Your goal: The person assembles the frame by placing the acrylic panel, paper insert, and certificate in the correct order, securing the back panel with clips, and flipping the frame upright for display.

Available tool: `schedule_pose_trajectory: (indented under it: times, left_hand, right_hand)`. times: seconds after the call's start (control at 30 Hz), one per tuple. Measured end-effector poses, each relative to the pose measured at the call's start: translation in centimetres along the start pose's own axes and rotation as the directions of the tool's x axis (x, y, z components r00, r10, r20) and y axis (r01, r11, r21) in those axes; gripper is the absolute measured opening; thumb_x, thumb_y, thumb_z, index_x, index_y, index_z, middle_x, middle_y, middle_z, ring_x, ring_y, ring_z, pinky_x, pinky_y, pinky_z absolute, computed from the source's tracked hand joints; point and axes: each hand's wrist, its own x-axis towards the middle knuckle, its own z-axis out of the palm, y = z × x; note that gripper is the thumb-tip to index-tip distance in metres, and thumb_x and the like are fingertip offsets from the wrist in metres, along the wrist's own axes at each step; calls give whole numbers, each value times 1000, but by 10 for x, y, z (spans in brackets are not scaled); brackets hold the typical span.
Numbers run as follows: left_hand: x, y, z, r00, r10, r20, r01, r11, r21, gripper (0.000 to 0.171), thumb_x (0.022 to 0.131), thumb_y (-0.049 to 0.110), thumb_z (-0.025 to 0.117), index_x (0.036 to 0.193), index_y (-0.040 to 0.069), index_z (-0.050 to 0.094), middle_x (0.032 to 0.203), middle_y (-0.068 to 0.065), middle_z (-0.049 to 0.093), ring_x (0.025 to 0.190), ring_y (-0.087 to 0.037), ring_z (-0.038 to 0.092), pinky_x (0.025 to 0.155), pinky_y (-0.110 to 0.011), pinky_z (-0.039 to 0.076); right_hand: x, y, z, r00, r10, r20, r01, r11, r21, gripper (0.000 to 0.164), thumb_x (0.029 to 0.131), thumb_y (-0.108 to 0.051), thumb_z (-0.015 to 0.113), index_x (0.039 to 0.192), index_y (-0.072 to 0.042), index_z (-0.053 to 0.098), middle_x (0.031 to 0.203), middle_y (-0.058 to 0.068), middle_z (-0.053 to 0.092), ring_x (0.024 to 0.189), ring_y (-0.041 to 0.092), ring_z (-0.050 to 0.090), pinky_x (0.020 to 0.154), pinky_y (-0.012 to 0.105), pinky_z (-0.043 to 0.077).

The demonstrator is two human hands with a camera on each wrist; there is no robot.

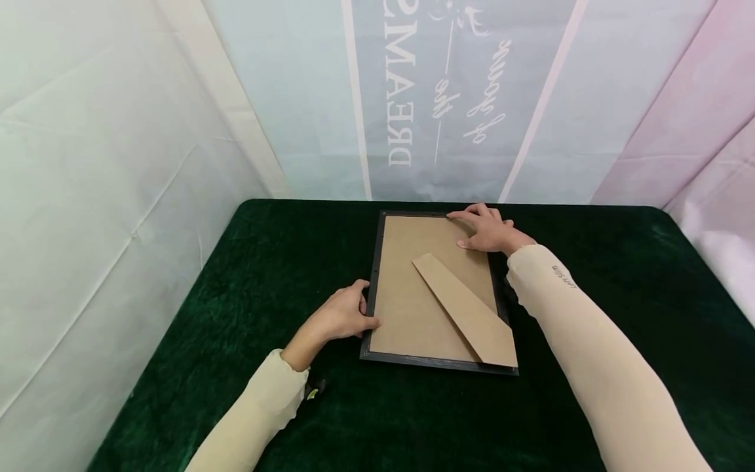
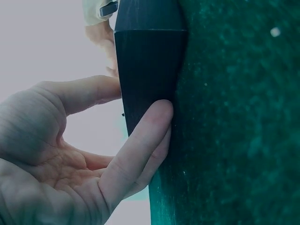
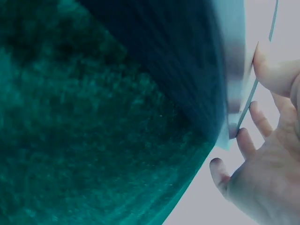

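Observation:
A black picture frame [image 1: 425, 362] lies back side up, showing a brown backing board [image 1: 407, 301]. A slanting brown easel leg [image 1: 472, 314] crosses the board toward the near right corner. My left hand [image 1: 341, 314] pinches the left edge, thumb on top at the board's rim and fingertips against the outer side. That dark side also shows close up in the left wrist view [image 2: 147, 61]. At the far right corner my right hand [image 1: 489, 231] rests with fingers spread, index fingertip at the far edge and thumb on the board.
Dark green velvety cloth [image 1: 265, 275] covers the table. A pale printed backdrop [image 1: 318, 98] stands along the far edge, and a white sheet [image 1: 106, 164] hangs on the left. Cream sleeves cover both forearms.

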Motion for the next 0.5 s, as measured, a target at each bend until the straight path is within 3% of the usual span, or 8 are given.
schedule_pose_trajectory:
  times: [0.23,0.5]
  left_hand:
    - [0,-1,0,1000,-2,-3,2,1000,-19,82,86,21,78,152,6,31,96,-8,57,66,-14,65,60,-26,57]
    - [1,0,1,1000,-9,6,9,999,-42,82,86,19,78,152,7,31,96,-9,57,67,-16,65,59,-27,57]
  right_hand:
    - [-4,-9,-3,1000,20,14,-19,995,-95,60,101,-31,58,155,-34,31,160,15,15,140,43,18,96,63,25]
    - [-7,-4,-2,1000,-3,23,6,994,-113,63,101,-34,57,157,-32,28,160,16,17,143,44,19,99,66,24]
